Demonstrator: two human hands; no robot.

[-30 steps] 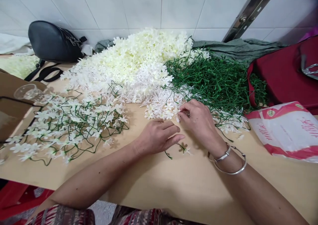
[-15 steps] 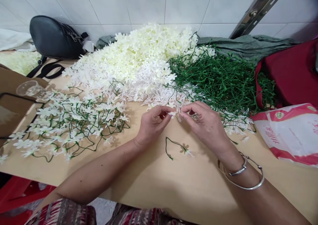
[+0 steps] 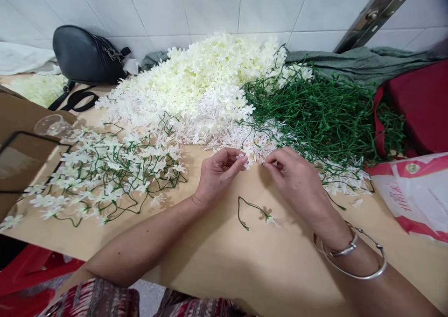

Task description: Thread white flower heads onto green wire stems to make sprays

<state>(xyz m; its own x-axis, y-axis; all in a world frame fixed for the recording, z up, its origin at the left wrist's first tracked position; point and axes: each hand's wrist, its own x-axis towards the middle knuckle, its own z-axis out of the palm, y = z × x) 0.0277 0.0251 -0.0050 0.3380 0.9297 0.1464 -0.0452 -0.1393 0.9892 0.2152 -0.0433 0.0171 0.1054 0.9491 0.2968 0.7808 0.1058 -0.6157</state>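
Note:
My left hand [image 3: 222, 172] pinches a small white artificial flower [image 3: 248, 163] between thumb and fingertips. My right hand [image 3: 294, 177] is closed just to its right, with thumb and forefinger together; anything between them is too small to make out. Below both hands, a green plastic stem [image 3: 252, 202] with a white tip lies apart on the table. White stamen pieces [image 3: 224, 132] are heaped just beyond my fingertips. Behind them rises a big pile of cream-white petals [image 3: 217, 65]. Green stems [image 3: 325, 114] form a tangled heap beyond my right hand.
Green stems with white flowers [image 3: 115, 172] spread over the left of the table [image 3: 217, 256]. A clear cup [image 3: 52, 124], a cardboard box [image 3: 21, 121] and a black bag [image 3: 89, 55] stand farther left. At right are a red-white plastic bag [image 3: 416, 191] and a dark red bag [image 3: 420, 107].
My right hand has drawn slightly away from my left, widening the gap between the fingertips. The left hand still pinches the white flower. The whole view has shifted a little.

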